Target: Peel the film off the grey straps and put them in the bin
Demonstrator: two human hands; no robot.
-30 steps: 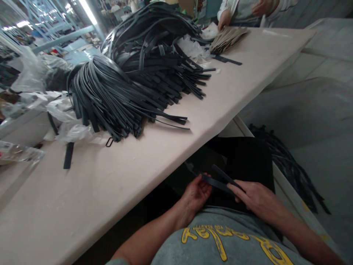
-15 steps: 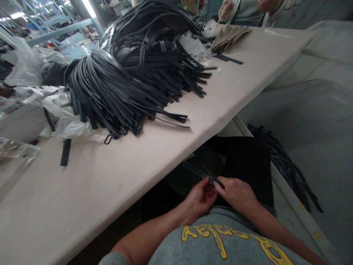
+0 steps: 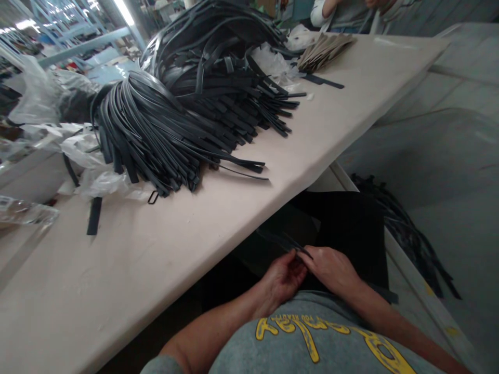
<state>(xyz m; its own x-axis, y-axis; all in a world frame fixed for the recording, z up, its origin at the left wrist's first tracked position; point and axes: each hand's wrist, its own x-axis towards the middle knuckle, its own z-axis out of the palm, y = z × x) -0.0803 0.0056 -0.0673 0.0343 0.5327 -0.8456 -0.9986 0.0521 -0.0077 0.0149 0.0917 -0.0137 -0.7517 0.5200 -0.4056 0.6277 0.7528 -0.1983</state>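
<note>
Dark strap (image 3: 291,242), held in both hands (image 3: 333,266), jutting toward table (image 3: 210,228)

- From the right hand (image 3: 331,267), the tabletop (image 3: 128,280) edge bars the way between 10 and 12 o'clock.
- Past that edge, the strap heap (image 3: 187,104) blocks 10 to 11.
- Bare tabletop leaves passage at 9 and 1 o'clock.
- A pale rail (image 3: 413,280) obstructs 3.

The left hand (image 3: 285,279) and right hand (image 3: 333,267) are holding a dark strap (image 3: 290,241) by the table's (image 3: 163,259) near edge, strap bundles (image 3: 148,127) lying farther back.
</note>
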